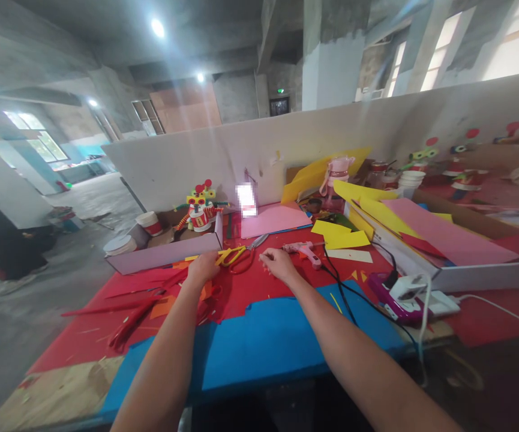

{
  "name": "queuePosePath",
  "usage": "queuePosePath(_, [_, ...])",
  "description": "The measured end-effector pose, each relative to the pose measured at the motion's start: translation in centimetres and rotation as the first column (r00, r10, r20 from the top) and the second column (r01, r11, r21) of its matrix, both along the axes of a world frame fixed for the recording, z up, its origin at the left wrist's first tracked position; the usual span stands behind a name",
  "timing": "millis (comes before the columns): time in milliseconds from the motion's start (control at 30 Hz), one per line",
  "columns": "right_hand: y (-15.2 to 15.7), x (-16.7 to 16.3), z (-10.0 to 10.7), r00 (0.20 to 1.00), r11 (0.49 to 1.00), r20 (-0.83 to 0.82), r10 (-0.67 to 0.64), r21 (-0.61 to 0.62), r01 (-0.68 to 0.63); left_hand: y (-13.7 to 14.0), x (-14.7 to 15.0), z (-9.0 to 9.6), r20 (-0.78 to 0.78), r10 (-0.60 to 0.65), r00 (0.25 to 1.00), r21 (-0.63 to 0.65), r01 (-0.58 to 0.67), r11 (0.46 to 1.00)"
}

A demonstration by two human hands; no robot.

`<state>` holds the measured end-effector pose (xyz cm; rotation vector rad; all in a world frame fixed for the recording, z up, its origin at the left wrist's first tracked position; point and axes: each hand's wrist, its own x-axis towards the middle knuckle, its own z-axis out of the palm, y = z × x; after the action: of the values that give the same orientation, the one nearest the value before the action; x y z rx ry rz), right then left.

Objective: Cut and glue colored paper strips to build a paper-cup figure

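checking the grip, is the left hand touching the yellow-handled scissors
Touching. The head view shows the left hand lying over the handle end of the yellow-handled scissors, no gap between them.

No legible text, label, brand or number anywhere; blurred patch (pixel 246 200) against the white partition (pixel 313 138), unreadable; small green sign (pixel 280 90) above the far doorway, too small to read; printing on the red-and-white cups (pixel 150 223) too blurred to make out.
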<state>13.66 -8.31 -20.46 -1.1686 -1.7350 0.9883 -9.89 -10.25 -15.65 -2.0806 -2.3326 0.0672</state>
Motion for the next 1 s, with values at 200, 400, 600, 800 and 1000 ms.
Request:
queuePosePath(200, [0.0, 0.1, -0.1, 0.999, 1.0, -0.03, -0.016, 0.013, 0.016, -0.1, -0.2, -0.6, -0.016, 0.042, 0.999, 0.179, -0.038, 0.983])
queuePosePath(400, [0.7, 0.4, -0.6, 0.998, 0.999, -0.053, -0.044, 0.004, 0.044, -0.5, 1.6, 0.2, 0.16, -0.142, 0.977, 0.402, 0.067, 0.913])
queuePosePath(600, [1.2, 0.9, -0.5, 0.963, 0.98, -0.208, -0.172, 0.064, 0.189, -0.8, 5.6, -0.5, 0.318, -0.4, 0.859, 0.295, 0.311, 0.903])
queuePosePath(800, [1.4, 1.1, -0.2, 0.826, 0.954, -0.489, -0.279, -0.046, 0.296, -0.9, 8.9, -2.3, 0.18, -0.527, 0.831, 0.166, 0.503, 0.849])
queuePosePath(1000, [1.5, 1.2, -0.2, 0.812, 0.961, -0.517, -0.272, -0.107, 0.254, -0.7, 9.1, -2.7, 0.181, -0.478, 0.859, 0.156, 0.455, 0.877])
